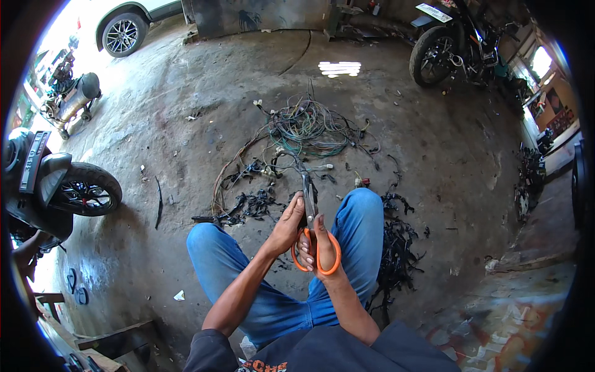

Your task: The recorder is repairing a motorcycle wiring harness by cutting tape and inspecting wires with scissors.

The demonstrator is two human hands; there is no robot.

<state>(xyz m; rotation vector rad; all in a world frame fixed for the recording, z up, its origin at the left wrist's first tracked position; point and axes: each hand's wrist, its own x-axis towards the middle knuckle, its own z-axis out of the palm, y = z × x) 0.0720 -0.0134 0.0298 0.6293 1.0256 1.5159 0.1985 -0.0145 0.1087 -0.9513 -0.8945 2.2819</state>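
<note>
Light but stiff, probably, the orange-handled scissors (311,219), between the knees, suit the loop-grip of the right hand's (325,253) fingers; the limp wire tangle (304,127) lies at twelve o'clock, the left hand's (286,227) curled fingers hiding their hold.

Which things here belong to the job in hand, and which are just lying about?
Apparently in the job:
orange-handled scissors, in the right hand
left hand, beside the blades
wire tangle
black scraps, probably

Apparently just about:
sandals
white scrap
parked car
two motorcycles
</note>
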